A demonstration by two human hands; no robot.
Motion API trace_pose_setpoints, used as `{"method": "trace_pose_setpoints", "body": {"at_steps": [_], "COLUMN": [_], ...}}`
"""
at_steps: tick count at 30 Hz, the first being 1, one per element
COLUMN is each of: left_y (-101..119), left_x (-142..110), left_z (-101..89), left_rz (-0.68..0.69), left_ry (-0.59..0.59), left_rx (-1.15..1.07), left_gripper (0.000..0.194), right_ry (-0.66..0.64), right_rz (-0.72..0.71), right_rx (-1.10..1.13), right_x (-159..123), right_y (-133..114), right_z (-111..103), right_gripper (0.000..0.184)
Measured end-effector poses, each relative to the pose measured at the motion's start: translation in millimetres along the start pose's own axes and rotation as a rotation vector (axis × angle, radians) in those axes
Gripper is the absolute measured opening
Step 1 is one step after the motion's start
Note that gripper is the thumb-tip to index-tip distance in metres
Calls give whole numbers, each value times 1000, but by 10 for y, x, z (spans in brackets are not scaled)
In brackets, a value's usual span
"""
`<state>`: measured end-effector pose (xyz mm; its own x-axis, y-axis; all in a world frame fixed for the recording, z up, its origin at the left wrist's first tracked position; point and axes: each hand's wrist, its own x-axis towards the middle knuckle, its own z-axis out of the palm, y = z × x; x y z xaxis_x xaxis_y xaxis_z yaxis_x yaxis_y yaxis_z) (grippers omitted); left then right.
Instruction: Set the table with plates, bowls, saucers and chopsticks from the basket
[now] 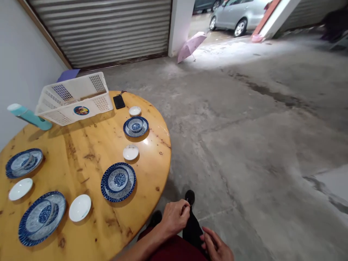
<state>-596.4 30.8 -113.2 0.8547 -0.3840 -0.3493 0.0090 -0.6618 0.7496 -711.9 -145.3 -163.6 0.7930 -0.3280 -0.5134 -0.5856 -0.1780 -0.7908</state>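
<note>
Blue-rimmed plate [118, 198], with a patterned bowl [119, 180] in it, sits on the round wooden table [103, 139], near the edge closest to the hands. The left hand [175, 217] is just off that edge of the table, fingers curled in; I cannot tell if anything is inside. The right hand [216, 248] is farther from the table, fingers loosely bent, and looks empty. The two hands are apart.

If the left arm swings in over the table, it could bump the plate, and the bowl could slide and chip. The plate looks round and shiny, with a dark blue rim and a paler middle. The bowl sits a bit off center.

A white saucer [131, 152] lies along the same side of the table. Near the table's far edge are a black phone [119, 102] and a white plastic basket [63, 116]. Beyond the table, a pink umbrella [191, 47] rests open on the floor.
</note>
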Motion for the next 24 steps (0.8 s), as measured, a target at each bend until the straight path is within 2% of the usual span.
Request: {"method": "trace_pose_setpoints", "body": {"at_steps": [3,7,11,14,16,18,21,24], "left_y": [230,683,1117,1312,1379,1413,1427,1416], "left_x": [399,1004,1523,1791,1920,2039,2267,2617], "left_z": [33,35,100,181,210,203,136,33], "left_rz": [-33,-92,-145,-165,-186,-224,-272,-290], "left_ry": [59,181,260,271,281,298,330,357], "left_rx": [1,-10,-45,-40,-31,-32,-52,-74], "left_gripper": [28,28,29,29,29,29,29,29], "right_ry": [-6,-21,-21,-14,-35,-81,-162,-255], "right_rz": [-98,-173,-149,-122,-133,-146,-186,-267], "right_rx": [-57,-122,-137,-147,-135,-121,-131,-182], "right_x": [562,1304,2027,2521,2806,3049,3370,3694], "right_y": [-226,-571,-828,-993,-1137,-1315,-1597,-1807], "right_z": [-284,-856,-1496,-1822,-1914,-1910,-1789,-1658], "right_gripper": [56,56,63,67,68,68,69,66]}}
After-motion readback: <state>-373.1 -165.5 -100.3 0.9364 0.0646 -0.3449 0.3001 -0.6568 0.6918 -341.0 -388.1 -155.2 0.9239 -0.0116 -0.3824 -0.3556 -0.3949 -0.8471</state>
